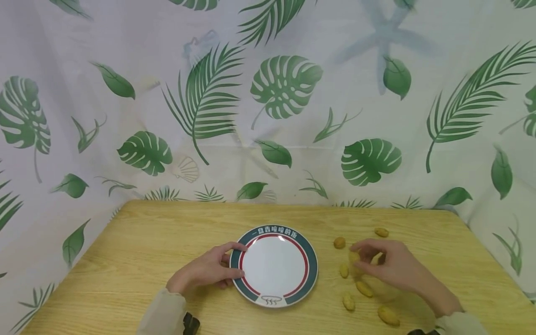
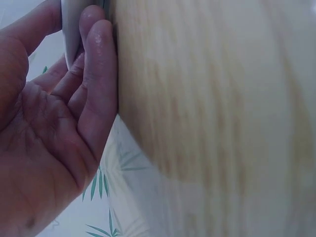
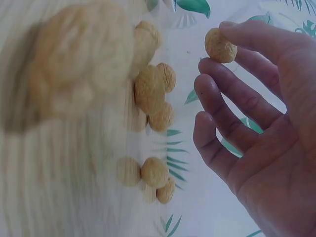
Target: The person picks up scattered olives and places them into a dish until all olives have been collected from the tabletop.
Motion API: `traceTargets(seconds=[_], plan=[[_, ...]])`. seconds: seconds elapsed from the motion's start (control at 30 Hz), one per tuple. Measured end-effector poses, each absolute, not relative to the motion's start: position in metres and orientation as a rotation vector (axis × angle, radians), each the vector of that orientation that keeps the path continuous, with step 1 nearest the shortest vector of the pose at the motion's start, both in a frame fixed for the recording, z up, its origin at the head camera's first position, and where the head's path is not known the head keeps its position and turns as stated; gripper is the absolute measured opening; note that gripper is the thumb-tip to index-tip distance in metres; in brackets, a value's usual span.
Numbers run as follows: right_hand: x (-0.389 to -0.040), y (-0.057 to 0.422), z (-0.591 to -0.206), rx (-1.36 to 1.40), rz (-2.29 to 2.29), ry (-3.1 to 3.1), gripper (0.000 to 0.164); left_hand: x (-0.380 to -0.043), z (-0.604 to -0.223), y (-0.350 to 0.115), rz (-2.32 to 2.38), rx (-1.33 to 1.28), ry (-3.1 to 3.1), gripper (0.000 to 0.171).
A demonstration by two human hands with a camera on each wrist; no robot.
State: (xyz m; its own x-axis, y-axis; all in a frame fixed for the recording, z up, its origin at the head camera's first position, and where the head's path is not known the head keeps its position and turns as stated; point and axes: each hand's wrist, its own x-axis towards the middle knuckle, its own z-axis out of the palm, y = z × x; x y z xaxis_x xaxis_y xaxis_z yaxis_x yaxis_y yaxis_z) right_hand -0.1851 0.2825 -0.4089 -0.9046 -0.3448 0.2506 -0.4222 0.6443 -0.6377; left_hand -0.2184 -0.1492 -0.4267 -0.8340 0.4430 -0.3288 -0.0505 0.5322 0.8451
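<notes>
A round white plate [image 1: 274, 265] with a dark green rim and a red ring lies on the wooden table. My left hand [image 1: 207, 269] holds it by the left rim, thumb on top; in the left wrist view, the other fingers curl beside the plate's edge [image 2: 70, 29], partly beneath it. To the plate's right, my right hand [image 1: 387, 263] pinches an unshelled peanut [image 3: 220, 45] between thumb and fingertip, raised above the table. Around that hand lie several more peanuts, among them one nearer the front [image 1: 388, 315] and a rounder-looking one [image 1: 339, 242].
The light wooden table [image 1: 167, 223] ends at the back against a white curtain [image 1: 310, 153] printed with green leaves. Another peanut [image 1: 381, 232] lies behind the right hand. A large, blurred peanut [image 3: 81, 61] is close to the right wrist camera.
</notes>
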Motion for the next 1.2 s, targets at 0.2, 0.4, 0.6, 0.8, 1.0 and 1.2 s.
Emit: traceTargets(seconds=[0.2, 0.4, 0.6, 0.8, 1.0, 1.2], plan=[[-0.188, 0.270, -0.407, 0.666, 1.118, -2.749, 0.021, -0.218, -0.428, -0.149, 1.283, 0.321, 2.252, 0.059], [-0.193, 0.256, -0.407, 0.711, 1.167, -2.729, 0.019, -0.219, -0.428, -0.149, 1.278, 0.299, 2.257, 0.059], [-0.198, 0.245, -0.410, 0.721, 1.198, -2.737, 0.019, -0.220, -0.428, -0.147, 1.250, 0.277, 2.278, 0.060], [-0.201, 0.234, -0.411, 0.757, 1.222, -2.738, 0.021, -0.220, -0.429, -0.146, 1.252, 0.256, 2.274, 0.060], [-0.202, 0.223, -0.411, 0.776, 1.302, -2.727, 0.023, -0.220, -0.428, -0.146, 1.244, 0.260, 2.273, 0.060], [-0.205, 0.212, -0.415, 0.742, 1.325, -2.796, 0.024, -0.220, -0.427, -0.145, 1.231, 0.256, 2.282, 0.060]])
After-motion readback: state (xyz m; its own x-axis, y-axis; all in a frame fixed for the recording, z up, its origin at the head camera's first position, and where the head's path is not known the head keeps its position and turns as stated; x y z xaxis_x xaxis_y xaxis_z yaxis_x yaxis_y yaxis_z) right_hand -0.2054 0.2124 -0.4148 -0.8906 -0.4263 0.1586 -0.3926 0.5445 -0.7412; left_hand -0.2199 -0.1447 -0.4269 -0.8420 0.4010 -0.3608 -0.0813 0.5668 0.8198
